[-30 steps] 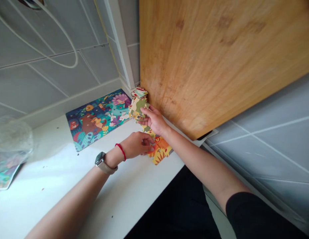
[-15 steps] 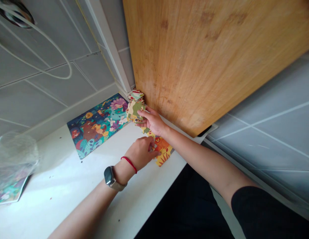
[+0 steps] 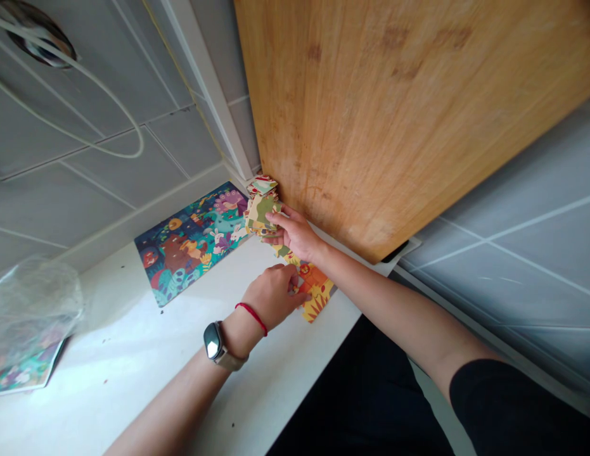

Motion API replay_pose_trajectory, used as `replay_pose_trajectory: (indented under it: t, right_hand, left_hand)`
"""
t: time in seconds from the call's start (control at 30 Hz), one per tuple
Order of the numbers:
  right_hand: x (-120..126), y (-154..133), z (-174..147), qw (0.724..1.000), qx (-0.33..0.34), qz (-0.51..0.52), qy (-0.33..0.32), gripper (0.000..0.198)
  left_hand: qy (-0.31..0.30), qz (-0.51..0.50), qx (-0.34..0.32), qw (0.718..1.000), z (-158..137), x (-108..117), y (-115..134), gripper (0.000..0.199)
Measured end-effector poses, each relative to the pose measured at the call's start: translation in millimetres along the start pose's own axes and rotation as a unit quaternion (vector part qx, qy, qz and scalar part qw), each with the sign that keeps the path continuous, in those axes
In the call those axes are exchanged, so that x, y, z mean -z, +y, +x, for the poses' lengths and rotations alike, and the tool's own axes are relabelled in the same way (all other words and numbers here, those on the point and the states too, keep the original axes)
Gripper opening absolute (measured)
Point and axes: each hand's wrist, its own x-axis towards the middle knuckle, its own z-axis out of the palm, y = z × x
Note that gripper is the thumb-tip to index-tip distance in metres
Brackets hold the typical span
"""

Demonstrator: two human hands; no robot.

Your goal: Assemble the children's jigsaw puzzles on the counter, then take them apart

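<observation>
My right hand [image 3: 301, 238] reaches in from the right with its thumb over a green-and-cream puzzle piece [image 3: 262, 208] on a pile of jigsaw pieces. Its fingers go under the near side of the pile, so it is closed on pieces there. Below it lies a joined strip of orange and yellow jigsaw [image 3: 318, 297] with an animal face. My left hand [image 3: 274, 292], with a red cord and a watch at the wrist, is at this strip's left edge. Its fingers are curled toward the thumb; what they hold, if anything, is hidden.
A colourful animal picture sheet [image 3: 192, 244] lies flat to the left. A clear plastic bag [image 3: 35, 297] sits over another printed sheet [image 3: 26, 364] at far left. A large wooden board [image 3: 371, 126] leans behind the right hand. A white cable [image 3: 128, 120] hangs by the tiled wall.
The whole view has shifted slightly, so everything appears a little farther right and down. Both hands keep almost the same pose and place by the jigsaw pieces.
</observation>
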Motion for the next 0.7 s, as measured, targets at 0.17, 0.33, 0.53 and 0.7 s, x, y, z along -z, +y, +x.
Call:
replay_pose_trajectory:
  t: [0.17, 0.33, 0.53, 0.7]
  right_hand:
    - [0, 0, 0, 1.000, 0.003, -0.004, 0.003, 0.050]
    - [-1, -1, 0, 1.000, 0.002, -0.014, 0.004, 0.048]
    - [0, -2, 0, 1.000, -0.010, -0.019, -0.005, 0.048]
    - [2, -1, 0, 1.000, -0.006, -0.024, -0.010, 0.047]
  left_hand:
    - [-0.001, -0.003, 0.006, 1.000, -1, 1, 1, 0.027]
    - [-0.002, 0.008, 0.014, 1.000, -1, 1, 2, 0.027]
    - [-0.005, 0.025, 0.017, 1.000, -3, 4, 6, 0.025]
    - [0.009, 0.047, 0.034, 0.998, -7, 3, 16, 0.035]
